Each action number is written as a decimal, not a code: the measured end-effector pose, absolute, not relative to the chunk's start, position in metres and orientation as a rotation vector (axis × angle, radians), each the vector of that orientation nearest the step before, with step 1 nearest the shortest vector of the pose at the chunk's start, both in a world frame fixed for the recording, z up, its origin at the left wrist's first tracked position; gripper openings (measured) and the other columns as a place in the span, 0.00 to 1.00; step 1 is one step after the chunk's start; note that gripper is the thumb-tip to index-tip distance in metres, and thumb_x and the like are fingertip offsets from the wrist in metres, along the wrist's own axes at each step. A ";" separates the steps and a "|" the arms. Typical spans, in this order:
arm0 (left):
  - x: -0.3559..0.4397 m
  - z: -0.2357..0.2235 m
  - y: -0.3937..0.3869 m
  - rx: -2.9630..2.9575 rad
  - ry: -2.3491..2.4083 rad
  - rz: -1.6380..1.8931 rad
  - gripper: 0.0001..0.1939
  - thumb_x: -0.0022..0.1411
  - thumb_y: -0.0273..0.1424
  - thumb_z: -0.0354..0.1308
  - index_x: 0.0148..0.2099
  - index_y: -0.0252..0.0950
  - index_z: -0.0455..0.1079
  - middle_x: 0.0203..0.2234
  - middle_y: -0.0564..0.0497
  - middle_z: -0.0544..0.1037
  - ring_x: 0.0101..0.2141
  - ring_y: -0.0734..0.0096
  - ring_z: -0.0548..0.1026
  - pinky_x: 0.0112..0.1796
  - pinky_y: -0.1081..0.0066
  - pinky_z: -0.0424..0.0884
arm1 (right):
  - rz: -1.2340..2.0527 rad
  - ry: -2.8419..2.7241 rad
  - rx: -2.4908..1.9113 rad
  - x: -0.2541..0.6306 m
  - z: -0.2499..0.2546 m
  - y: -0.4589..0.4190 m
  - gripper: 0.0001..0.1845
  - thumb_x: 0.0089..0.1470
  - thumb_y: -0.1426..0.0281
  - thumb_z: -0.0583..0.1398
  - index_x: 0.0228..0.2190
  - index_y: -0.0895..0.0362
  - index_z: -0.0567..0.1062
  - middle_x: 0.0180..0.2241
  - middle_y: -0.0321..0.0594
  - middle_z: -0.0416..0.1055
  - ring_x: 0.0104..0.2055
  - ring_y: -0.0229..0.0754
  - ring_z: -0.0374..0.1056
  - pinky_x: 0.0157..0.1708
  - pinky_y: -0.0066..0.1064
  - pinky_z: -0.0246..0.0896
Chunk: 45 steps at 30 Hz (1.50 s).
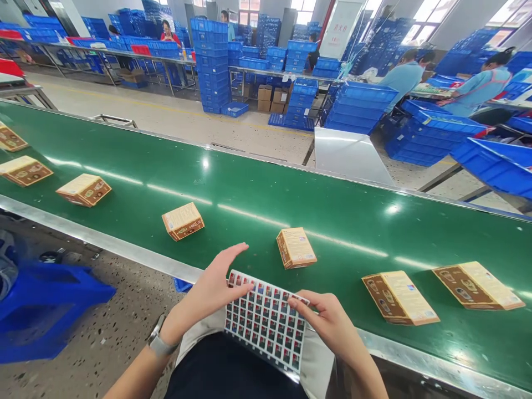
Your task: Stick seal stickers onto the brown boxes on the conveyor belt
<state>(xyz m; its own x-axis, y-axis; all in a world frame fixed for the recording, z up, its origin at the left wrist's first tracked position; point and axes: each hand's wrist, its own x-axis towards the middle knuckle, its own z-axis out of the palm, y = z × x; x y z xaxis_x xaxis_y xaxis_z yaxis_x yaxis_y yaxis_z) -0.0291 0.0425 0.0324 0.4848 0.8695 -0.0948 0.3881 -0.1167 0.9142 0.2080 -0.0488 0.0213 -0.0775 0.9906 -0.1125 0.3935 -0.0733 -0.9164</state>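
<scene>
A sheet of small stickers (266,321) lies on my lap at the near edge of the green conveyor belt (249,188). My left hand (211,291) steadies the sheet's left edge with thumb on it and fingers stretched out. My right hand (328,318) pinches at the sheet's upper right corner, thumb and forefinger together. Several brown and cream cartons lie flat on the belt; the nearest carton (296,247) sits just beyond my hands, another carton (183,220) to its left, and a third carton (399,297) to the right.
The belt's metal rail (103,238) runs along its near side. A blue plastic bin (45,305) stands on the floor at my left. Stacks of blue crates (214,64) and seated workers in light blue (477,88) fill the hall beyond the belt.
</scene>
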 end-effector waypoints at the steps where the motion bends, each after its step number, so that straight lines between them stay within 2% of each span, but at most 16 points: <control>1: -0.026 0.036 0.040 1.834 1.040 0.613 0.27 0.54 0.34 0.67 0.57 0.43 0.71 0.62 0.48 0.69 0.63 0.53 0.63 0.61 0.55 0.60 | 1.137 -1.549 -1.520 0.206 0.021 -0.049 0.31 0.60 0.44 0.56 0.20 0.55 0.74 0.19 0.34 0.64 0.23 0.40 0.56 0.24 0.29 0.53; 2: -0.022 0.038 0.036 1.962 0.982 0.607 0.23 0.55 0.33 0.67 0.55 0.43 0.73 0.59 0.48 0.72 0.62 0.54 0.65 0.62 0.55 0.58 | 1.135 -1.566 -1.507 0.204 0.021 -0.049 0.30 0.61 0.45 0.56 0.20 0.55 0.74 0.19 0.34 0.64 0.23 0.39 0.56 0.24 0.29 0.52; 3: -0.017 0.040 0.033 2.062 0.918 0.564 0.18 0.57 0.32 0.67 0.51 0.43 0.75 0.54 0.49 0.77 0.57 0.54 0.70 0.59 0.58 0.61 | 1.133 -1.586 -1.490 0.202 0.021 -0.049 0.30 0.62 0.46 0.56 0.20 0.55 0.74 0.19 0.33 0.63 0.22 0.39 0.56 0.24 0.29 0.52; 5: -0.008 0.042 0.026 2.123 0.871 0.441 0.07 0.61 0.32 0.66 0.43 0.41 0.78 0.41 0.50 0.83 0.43 0.59 0.79 0.47 0.65 0.69 | 1.124 -1.613 -1.457 0.199 0.022 -0.049 0.29 0.63 0.49 0.56 0.21 0.55 0.75 0.19 0.33 0.64 0.22 0.38 0.57 0.24 0.28 0.52; 7: -0.001 0.043 0.023 2.096 0.894 0.370 0.03 0.64 0.32 0.64 0.38 0.40 0.79 0.32 0.53 0.83 0.33 0.65 0.79 0.35 0.71 0.69 | 1.119 -1.618 -1.430 0.198 0.024 -0.050 0.26 0.64 0.51 0.56 0.23 0.55 0.77 0.20 0.34 0.68 0.23 0.39 0.60 0.24 0.28 0.55; 10: 0.002 0.045 0.022 2.064 0.916 0.358 0.05 0.65 0.31 0.63 0.36 0.40 0.79 0.30 0.55 0.83 0.29 0.69 0.79 0.31 0.74 0.65 | 1.114 -1.558 -1.402 0.198 0.027 -0.050 0.17 0.61 0.56 0.61 0.29 0.53 0.80 0.26 0.35 0.76 0.28 0.43 0.70 0.30 0.28 0.63; 13: 0.000 0.047 0.023 2.059 0.918 0.332 0.05 0.64 0.31 0.64 0.35 0.40 0.79 0.28 0.56 0.83 0.28 0.70 0.78 0.30 0.75 0.64 | 1.079 -1.511 -1.400 0.198 0.030 -0.051 0.10 0.58 0.60 0.64 0.30 0.52 0.81 0.28 0.35 0.78 0.29 0.43 0.73 0.32 0.28 0.65; 17: -0.003 0.045 0.025 2.073 0.964 0.318 0.05 0.63 0.34 0.65 0.34 0.40 0.79 0.24 0.57 0.81 0.25 0.72 0.74 0.27 0.75 0.59 | 1.011 -1.524 -1.420 0.198 0.028 -0.051 0.12 0.59 0.60 0.63 0.27 0.52 0.80 0.26 0.35 0.78 0.27 0.43 0.73 0.30 0.28 0.65; 22: -0.004 0.042 0.026 2.103 1.013 0.319 0.14 0.64 0.37 0.64 0.27 0.38 0.75 0.17 0.59 0.72 0.19 0.77 0.64 0.24 0.74 0.51 | 0.946 -1.518 -1.422 0.197 0.020 -0.054 0.19 0.61 0.54 0.61 0.27 0.53 0.81 0.25 0.37 0.77 0.26 0.44 0.72 0.28 0.29 0.65; 26: -0.001 0.042 0.022 2.099 1.001 0.305 0.15 0.62 0.35 0.67 0.24 0.35 0.73 0.15 0.60 0.69 0.18 0.80 0.59 0.23 0.75 0.49 | 0.916 -1.511 -1.392 0.198 0.018 -0.059 0.22 0.63 0.51 0.60 0.27 0.53 0.80 0.23 0.36 0.76 0.24 0.41 0.71 0.26 0.27 0.64; 31: 0.001 0.031 0.010 1.988 0.921 0.306 0.11 0.60 0.32 0.69 0.26 0.34 0.75 0.17 0.60 0.72 0.19 0.81 0.62 0.23 0.78 0.52 | 1.056 -1.468 -1.359 0.203 0.015 -0.072 0.19 0.61 0.52 0.63 0.28 0.52 0.82 0.24 0.36 0.77 0.25 0.41 0.73 0.27 0.25 0.67; 34: -0.002 0.025 0.002 1.910 0.870 0.367 0.09 0.60 0.30 0.69 0.28 0.35 0.77 0.19 0.59 0.75 0.20 0.81 0.64 0.24 0.79 0.55 | 1.148 -1.302 -1.373 0.203 0.006 -0.084 0.15 0.58 0.53 0.67 0.29 0.51 0.83 0.26 0.37 0.79 0.27 0.44 0.75 0.30 0.27 0.71; 38: -0.011 0.020 -0.006 1.804 0.846 0.397 0.01 0.61 0.27 0.67 0.36 0.37 0.81 0.27 0.56 0.81 0.24 0.79 0.70 0.25 0.79 0.60 | 1.152 -1.160 -1.377 0.194 -0.005 -0.095 0.15 0.56 0.54 0.68 0.28 0.52 0.84 0.27 0.41 0.79 0.31 0.50 0.77 0.35 0.34 0.74; 40: -0.017 0.019 -0.008 1.774 0.858 0.381 0.03 0.62 0.26 0.66 0.36 0.36 0.81 0.28 0.55 0.82 0.26 0.77 0.72 0.26 0.79 0.62 | 1.127 -1.173 -1.371 0.186 -0.006 -0.095 0.15 0.57 0.55 0.67 0.28 0.52 0.83 0.27 0.41 0.79 0.31 0.50 0.77 0.37 0.34 0.75; 43: -0.024 0.020 -0.010 1.751 0.900 0.310 0.07 0.63 0.26 0.64 0.31 0.35 0.79 0.23 0.56 0.79 0.25 0.76 0.72 0.27 0.78 0.62 | 1.079 -1.256 -1.352 0.178 -0.006 -0.094 0.13 0.60 0.58 0.65 0.27 0.50 0.83 0.26 0.37 0.79 0.30 0.46 0.76 0.36 0.30 0.73; 45: -0.027 0.021 -0.010 1.746 0.917 0.273 0.07 0.64 0.27 0.63 0.31 0.35 0.79 0.22 0.57 0.78 0.23 0.77 0.70 0.26 0.77 0.61 | 1.064 -1.305 -1.330 0.175 -0.006 -0.093 0.12 0.63 0.62 0.64 0.28 0.50 0.82 0.28 0.35 0.79 0.33 0.44 0.77 0.38 0.28 0.72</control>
